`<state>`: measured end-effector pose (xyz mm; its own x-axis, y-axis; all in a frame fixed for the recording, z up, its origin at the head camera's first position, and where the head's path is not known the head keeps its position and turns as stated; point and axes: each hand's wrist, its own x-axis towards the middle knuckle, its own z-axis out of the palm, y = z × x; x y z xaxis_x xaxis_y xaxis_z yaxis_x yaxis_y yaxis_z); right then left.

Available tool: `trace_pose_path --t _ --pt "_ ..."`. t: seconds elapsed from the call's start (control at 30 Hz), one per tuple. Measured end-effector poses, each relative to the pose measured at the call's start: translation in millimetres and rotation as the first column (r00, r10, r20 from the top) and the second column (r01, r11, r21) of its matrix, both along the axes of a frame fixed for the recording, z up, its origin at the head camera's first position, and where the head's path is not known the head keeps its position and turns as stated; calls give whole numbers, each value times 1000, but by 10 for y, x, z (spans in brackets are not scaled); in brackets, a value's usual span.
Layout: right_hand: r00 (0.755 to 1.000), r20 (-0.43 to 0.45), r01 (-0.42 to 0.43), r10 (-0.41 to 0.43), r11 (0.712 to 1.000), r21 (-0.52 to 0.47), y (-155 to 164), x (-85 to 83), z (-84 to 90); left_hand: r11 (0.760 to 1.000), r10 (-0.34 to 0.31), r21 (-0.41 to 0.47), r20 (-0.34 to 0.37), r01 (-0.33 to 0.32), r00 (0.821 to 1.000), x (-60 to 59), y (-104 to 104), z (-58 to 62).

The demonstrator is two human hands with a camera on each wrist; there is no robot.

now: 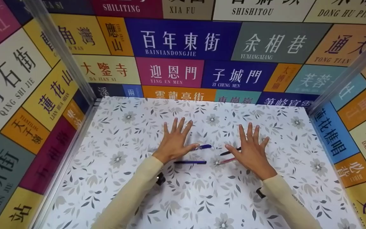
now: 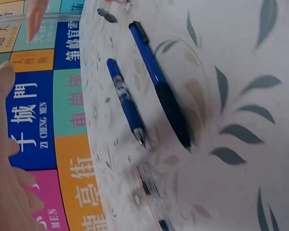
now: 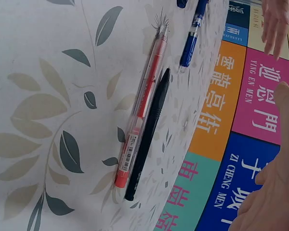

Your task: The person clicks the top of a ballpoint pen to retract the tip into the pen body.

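Observation:
My left hand [image 1: 174, 141] and right hand [image 1: 249, 149] are held side by side over the table, fingers straight and spread, holding nothing. Between them lie several pens. A blue pen [image 1: 203, 147] and a dark blue pen [image 1: 190, 162] lie by the left thumb; the left wrist view shows them as the blue pen [image 2: 126, 103] and the dark blue pen [image 2: 159, 86]. By the right thumb lie a black pen [image 1: 230, 152] and a red pen [image 1: 227, 161]. In the right wrist view the red pen [image 3: 142, 108] and black pen [image 3: 149, 130] lie close alongside each other.
The table [image 1: 202, 197] has a white cloth printed with grey leaves and flowers. Walls of coloured street-name signs [image 1: 183, 38] close it in at the back and both sides, with metal posts [image 1: 62, 51] at the corners.

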<state>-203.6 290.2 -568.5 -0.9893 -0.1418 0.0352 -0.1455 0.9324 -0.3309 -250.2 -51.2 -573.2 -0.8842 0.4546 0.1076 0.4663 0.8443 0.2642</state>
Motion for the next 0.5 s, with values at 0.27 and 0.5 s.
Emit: trace_pose_path --t 0.27,0.5 --pt "997 -78 -26 16 990 -140 20 50 -42 989 -113 100 -6 113 994 -28 -173 -99" --pt "957 -290 -96 3 947 -308 11 68 -140 968 -178 163 -96 192 979 -52 -309 -199"
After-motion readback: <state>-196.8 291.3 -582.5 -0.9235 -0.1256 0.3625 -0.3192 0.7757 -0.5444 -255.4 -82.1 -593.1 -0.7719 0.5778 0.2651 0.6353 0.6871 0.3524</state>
